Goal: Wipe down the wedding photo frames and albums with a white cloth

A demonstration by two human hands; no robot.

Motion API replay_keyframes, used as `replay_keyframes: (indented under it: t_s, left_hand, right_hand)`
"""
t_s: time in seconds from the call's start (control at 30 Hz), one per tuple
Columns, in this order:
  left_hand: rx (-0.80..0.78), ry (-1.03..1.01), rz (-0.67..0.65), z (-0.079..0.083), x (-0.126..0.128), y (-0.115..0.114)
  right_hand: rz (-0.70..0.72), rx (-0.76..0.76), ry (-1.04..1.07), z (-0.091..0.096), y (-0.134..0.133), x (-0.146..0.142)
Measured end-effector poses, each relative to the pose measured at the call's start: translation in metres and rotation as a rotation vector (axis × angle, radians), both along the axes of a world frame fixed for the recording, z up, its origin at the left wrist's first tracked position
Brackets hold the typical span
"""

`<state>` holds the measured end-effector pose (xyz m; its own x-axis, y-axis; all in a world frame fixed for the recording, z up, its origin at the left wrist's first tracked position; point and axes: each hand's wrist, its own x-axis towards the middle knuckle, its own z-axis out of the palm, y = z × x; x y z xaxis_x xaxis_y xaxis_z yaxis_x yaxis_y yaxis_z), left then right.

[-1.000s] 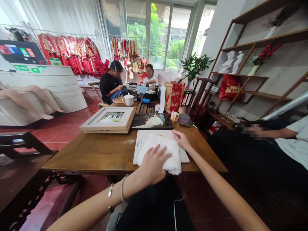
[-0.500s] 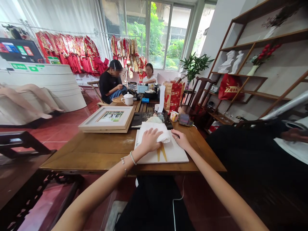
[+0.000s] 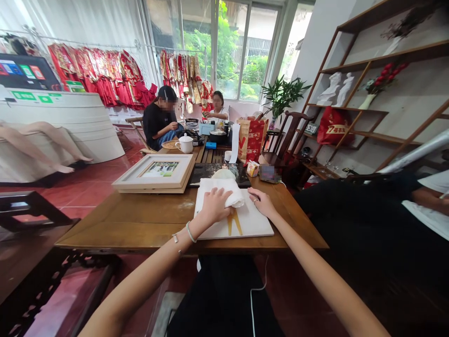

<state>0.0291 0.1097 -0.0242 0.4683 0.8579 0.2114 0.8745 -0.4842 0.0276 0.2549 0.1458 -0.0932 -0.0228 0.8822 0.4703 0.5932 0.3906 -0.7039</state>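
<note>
A folded white cloth point(image 3: 218, 187) lies on the upper part of a white board point(image 3: 254, 224). My left hand point(image 3: 214, 206) rests on the cloth from above, its fingers spread. Below the cloth two tapering yellow-gold strips point(image 3: 235, 222) show on the board; their upper ends are covered. At the board's right edge is my right hand point(image 3: 262, 203), wearing a ring, its fingers bent. A dark patch shows between its thumb and fingers; I cannot tell whether it is a thing or a shadow. A pale rounded piece point(image 3: 223, 173) pokes out behind the cloth.
Stacked picture frames point(image 3: 154, 174) lie left on the wooden table point(image 3: 126, 220). Behind the board are a dark flat panel point(image 3: 199, 174), a small box point(image 3: 252, 168) and a red paper bag point(image 3: 254, 140). A lidded white mug point(image 3: 184, 143) stands farther back. Two people sit beyond.
My hands, the cloth and the board keep their places relative to one another. The whole view has shifted slightly. One seated person at the back has moved an arm.
</note>
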Motion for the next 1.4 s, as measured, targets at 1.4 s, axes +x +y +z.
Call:
replay_keyframes:
  t_s: [1.4]
  left_hand:
    - [-0.084,0.088,0.09,0.009,-0.038,0.008]
  right_hand:
    - [-0.028,-0.008,-0.007,0.004,-0.004,-0.005]
